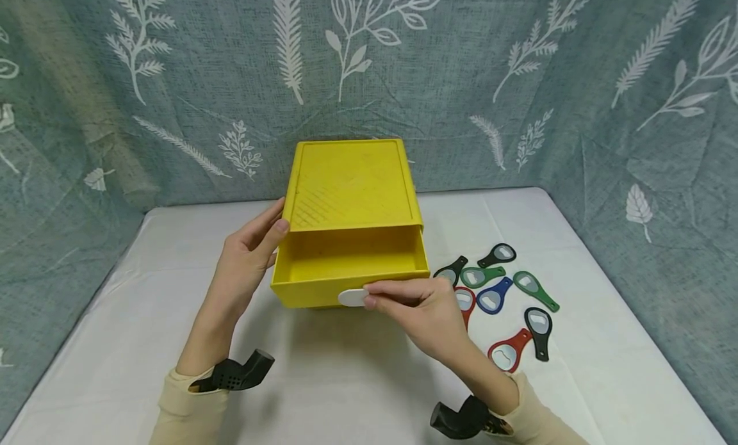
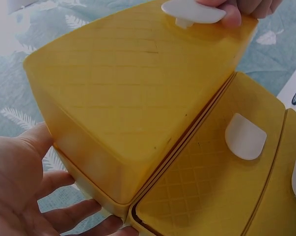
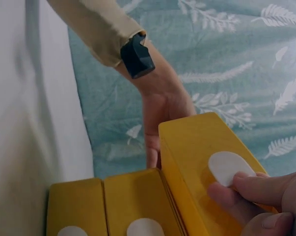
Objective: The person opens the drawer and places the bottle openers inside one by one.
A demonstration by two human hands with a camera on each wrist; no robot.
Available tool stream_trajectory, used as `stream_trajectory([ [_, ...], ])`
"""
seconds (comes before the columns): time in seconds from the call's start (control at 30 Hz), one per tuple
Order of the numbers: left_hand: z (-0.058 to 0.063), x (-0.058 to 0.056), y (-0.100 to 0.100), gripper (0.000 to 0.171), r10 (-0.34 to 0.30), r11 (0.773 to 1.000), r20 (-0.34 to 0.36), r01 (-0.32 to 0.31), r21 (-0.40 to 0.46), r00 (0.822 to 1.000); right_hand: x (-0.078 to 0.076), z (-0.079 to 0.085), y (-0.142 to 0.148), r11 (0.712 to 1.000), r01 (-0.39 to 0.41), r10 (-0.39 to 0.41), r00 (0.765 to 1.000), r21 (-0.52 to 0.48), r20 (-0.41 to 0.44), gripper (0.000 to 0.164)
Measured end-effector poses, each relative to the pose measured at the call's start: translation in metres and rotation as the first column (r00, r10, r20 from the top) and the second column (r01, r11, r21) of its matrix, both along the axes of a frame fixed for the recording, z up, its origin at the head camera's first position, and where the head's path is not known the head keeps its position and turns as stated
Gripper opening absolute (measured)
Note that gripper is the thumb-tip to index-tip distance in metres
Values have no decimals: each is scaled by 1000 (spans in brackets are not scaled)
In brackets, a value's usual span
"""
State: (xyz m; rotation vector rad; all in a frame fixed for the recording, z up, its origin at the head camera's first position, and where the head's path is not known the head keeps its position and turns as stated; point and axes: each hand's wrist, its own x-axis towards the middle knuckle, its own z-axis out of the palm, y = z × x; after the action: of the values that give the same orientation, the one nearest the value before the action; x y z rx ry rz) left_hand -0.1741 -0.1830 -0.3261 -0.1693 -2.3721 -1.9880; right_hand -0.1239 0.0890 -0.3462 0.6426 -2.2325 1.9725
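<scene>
A yellow plastic drawer unit (image 1: pixel 353 186) stands in the middle of the table. Its top drawer (image 1: pixel 311 296) is pulled out, and the part of its inside that shows is bare. My right hand (image 1: pixel 429 314) pinches the white handle (image 1: pixel 350 297) on that drawer's front between thumb and fingers. On the unit's left side, my left hand (image 1: pixel 245 259) rests with fingers spread along the wall, the thumb near the top front corner. The left wrist view shows two closed drawers below, each with a white handle (image 2: pixel 246 136).
Several bottle openers (image 1: pixel 491 299) in black, green, red and blue lie right of the unit, partly behind my right hand. A white cloth (image 1: pixel 144 317) covers the table. Blue-green leaf-patterned fabric (image 1: pixel 230 61) hangs behind and at both sides.
</scene>
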Motion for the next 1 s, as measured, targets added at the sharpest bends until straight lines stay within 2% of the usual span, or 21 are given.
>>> stream_trajectory([
  [0.6,-1,0,0,56,-3,1000,-23,3,-12,1000,8,-3,1,1000,-6,6,999,-13,-32,13],
  [0.87,-1,0,1,54,2,1000,-38,-3,-30,999,9,-4,5,999,-44,43,999,-8,-25,16],
  [1.0,-1,1,0,54,1,1000,-44,-2,-30,999,9,-7,9,996,-93,93,994,8,-60,19],
])
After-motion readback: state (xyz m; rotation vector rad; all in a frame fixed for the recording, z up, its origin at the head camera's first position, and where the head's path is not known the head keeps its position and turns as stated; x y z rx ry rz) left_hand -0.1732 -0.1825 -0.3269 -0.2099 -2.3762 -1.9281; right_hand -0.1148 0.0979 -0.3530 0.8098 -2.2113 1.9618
